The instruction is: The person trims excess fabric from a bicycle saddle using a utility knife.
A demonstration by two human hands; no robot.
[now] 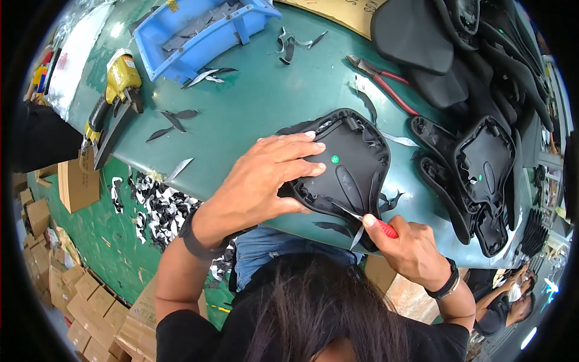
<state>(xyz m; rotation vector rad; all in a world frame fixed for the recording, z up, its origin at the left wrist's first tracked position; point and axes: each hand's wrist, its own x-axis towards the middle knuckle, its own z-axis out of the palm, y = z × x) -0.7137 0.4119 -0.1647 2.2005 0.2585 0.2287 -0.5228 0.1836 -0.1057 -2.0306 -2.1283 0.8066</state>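
Observation:
A black bicycle saddle (356, 160) lies upside down on the green table (259, 102), a small green dot on its plastic base. My left hand (265, 178) lies flat on the saddle's near side, fingers spread, pressing it down. My right hand (410, 244) grips a red-handled cutting tool (386, 228) whose blade touches the saddle's near edge, where a thin strip of trimmed cover material hangs off.
More upturned black saddles (482, 163) are stacked at the right. Red-handled pliers (380, 78) lie beyond the saddle, a yellow pneumatic stapler (117, 90) at the left, a blue tray (199, 30) of scraps at the back. Offcuts litter the table and floor; cardboard boxes (72, 289) stand below.

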